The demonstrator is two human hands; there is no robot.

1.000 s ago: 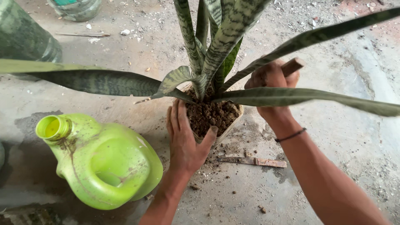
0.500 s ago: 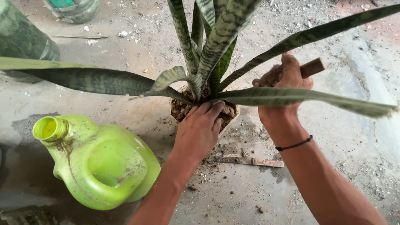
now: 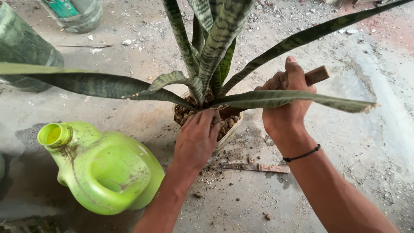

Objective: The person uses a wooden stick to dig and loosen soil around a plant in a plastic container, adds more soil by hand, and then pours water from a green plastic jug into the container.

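Small pale pot [image 3: 230,133] packed with lumpy brown soil [image 3: 186,113], sitting on the dusty grey concrete floor [image 3: 353,129]. In it a snake plant [image 3: 215,43]: long stiff leaves, dark green with paler banding, some upright, some splayed flat. My left hand [image 3: 196,138] lies palm-down on the soil at the plant's base, fingers loosely spread, gripping nothing I can see. My right hand [image 3: 286,101], just right of the pot, is closed round a brown wooden handle [image 3: 317,75]; black cord on that wrist. Left of the pot, a dirt-smeared lime-green plastic jug [image 3: 105,170] lies on its side, neck open, contents not visible. Just below the pot, a flat rusty metal blade [image 3: 254,166] among loose crumbs. Far upper left of the pot, a greenish plastic container [image 3: 73,11], cut off by the frame.
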